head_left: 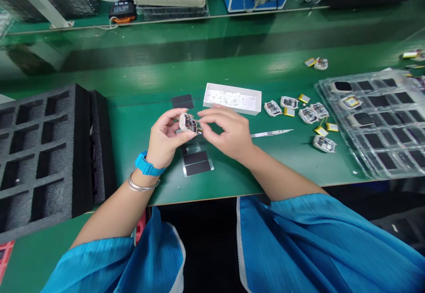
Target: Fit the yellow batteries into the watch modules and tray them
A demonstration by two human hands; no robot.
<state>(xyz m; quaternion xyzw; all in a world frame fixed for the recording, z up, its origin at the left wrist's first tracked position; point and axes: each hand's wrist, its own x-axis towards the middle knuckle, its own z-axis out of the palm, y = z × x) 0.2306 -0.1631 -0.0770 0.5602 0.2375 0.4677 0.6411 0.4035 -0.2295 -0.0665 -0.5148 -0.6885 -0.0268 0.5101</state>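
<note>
My left hand [166,136], with a blue band at the wrist, grips a small white watch case [188,123] between thumb and fingers, its open side with the inner parts turned to the right. Close on the right, my right hand [227,131] has thumb and fingertips bent together beside the case; whatever is between them is too small to make out. Below the hands lies a sheet with black strips [197,163]. Behind them are a black sheet [182,101] and a white box [233,98] holding many tiny dark pieces.
Tweezers [272,133] lie right of my right hand. Beyond are several open watch cases [324,144] with yellow-edged batteries [332,127]. Clear plastic trays [361,169] stand at right, a black foam tray [75,151] at left. A shelf [172,18] runs along the back.
</note>
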